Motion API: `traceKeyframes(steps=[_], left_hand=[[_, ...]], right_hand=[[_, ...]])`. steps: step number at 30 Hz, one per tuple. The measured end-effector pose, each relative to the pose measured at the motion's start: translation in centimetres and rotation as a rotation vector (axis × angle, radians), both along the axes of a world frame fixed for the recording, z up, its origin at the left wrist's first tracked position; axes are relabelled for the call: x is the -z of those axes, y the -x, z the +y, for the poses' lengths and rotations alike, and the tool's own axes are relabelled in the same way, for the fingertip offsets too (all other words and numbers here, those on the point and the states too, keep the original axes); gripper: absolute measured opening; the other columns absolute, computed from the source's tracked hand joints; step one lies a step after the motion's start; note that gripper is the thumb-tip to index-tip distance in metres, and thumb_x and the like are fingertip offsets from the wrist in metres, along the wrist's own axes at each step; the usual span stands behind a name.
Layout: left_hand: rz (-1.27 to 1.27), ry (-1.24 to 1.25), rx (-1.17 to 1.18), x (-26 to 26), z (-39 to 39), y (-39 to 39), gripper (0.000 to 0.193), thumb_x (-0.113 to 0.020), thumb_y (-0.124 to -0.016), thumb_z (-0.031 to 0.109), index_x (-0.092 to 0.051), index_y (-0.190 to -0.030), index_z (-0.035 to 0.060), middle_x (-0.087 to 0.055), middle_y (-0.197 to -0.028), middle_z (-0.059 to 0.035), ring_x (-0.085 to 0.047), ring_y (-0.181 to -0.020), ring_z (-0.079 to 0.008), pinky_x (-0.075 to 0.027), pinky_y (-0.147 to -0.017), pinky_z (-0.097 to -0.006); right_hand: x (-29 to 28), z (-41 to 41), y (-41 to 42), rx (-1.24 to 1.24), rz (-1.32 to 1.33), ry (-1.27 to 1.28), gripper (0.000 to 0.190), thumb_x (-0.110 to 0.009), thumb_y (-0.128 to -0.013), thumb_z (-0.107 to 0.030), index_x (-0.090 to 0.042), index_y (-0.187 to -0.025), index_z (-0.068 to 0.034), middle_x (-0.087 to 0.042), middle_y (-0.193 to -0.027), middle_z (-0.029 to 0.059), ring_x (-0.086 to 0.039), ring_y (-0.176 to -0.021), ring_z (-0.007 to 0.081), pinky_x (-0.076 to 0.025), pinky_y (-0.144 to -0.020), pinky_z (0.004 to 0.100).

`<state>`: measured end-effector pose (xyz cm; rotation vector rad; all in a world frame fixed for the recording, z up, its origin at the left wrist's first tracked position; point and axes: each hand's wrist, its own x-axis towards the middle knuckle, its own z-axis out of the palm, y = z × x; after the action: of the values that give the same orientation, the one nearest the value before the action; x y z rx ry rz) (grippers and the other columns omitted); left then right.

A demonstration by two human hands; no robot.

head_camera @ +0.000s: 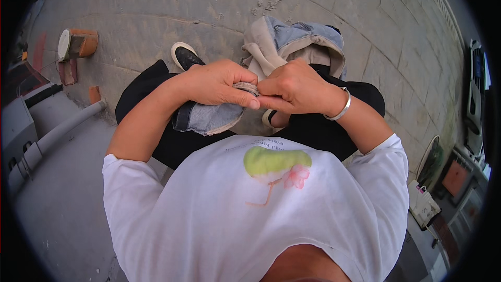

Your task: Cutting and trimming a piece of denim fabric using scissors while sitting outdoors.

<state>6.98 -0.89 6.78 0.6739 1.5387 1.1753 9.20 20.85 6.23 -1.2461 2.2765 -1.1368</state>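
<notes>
A pale blue denim garment (307, 35), its beige underside partly turned outward, lies over and beyond my right knee. Between my fists a thick folded edge of cloth shows. My left hand (225, 84) grips this edge, thumb on top, and a denim part with a frayed rim (215, 117) hangs below it onto my left thigh. My right hand (291, 86), with a silver bangle at the wrist, pinches the right end of the fold; its fingertips touch my left thumb. Whether the two denim parts join is hidden by my hands.
My shoes (188, 55) rest on grey paving. At the left stand an orange-brown block with a pale round end (80, 43), a brick piece (94, 94) and a grey pipe (72, 123). A white object with a cord (424, 205) lies at the lower right; a vehicle is at the far right.
</notes>
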Motion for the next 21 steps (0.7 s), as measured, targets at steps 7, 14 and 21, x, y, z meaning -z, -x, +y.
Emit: traceKeyframes(steps=[7, 14, 21], left_hand=[[0.161, -0.155, -0.017, -1.3, -0.3, 0.0, 0.038, -0.062, -0.086, 0.033, -0.051, -0.066, 0.004, -0.039, -0.049, -0.0014, -0.038, -0.047, -0.0122, -0.029, -0.047, -0.0305], [0.471, -0.135, -0.078, 0.4, -2.0, -0.5, 0.04, -0.061, -0.087, 0.029, -0.045, -0.061, 0.004, -0.036, -0.048, -0.0037, -0.034, -0.045, -0.0165, -0.029, -0.046, -0.0294], [0.103, 0.079, -0.611, 2.4, -7.4, 2.1, 0.029, -0.057, -0.091, 0.026, -0.057, -0.073, 0.0029, -0.049, -0.066, 0.0058, -0.043, -0.065, -0.0035, -0.035, -0.058, -0.0217]], right_hand=[[-1.0, 0.3, -0.4, -0.002, -0.717, 0.365, 0.039, -0.058, -0.086, -0.013, -0.039, -0.054, -0.003, -0.032, -0.046, -0.0012, -0.026, -0.045, 0.0055, -0.023, -0.041, 0.0276], [0.9, 1.4, -1.2, 0.172, -1.117, 0.325, 0.038, -0.058, -0.086, -0.015, -0.04, -0.054, -0.007, -0.035, -0.052, -0.007, -0.028, -0.049, 0.0019, -0.024, -0.043, 0.0251], [2.6, 7.4, 3.3, 0.769, -0.726, 0.545, 0.027, -0.062, -0.085, -0.021, -0.051, -0.064, -0.007, -0.049, -0.061, -0.0028, -0.039, -0.06, 0.0047, -0.03, -0.052, 0.0214]])
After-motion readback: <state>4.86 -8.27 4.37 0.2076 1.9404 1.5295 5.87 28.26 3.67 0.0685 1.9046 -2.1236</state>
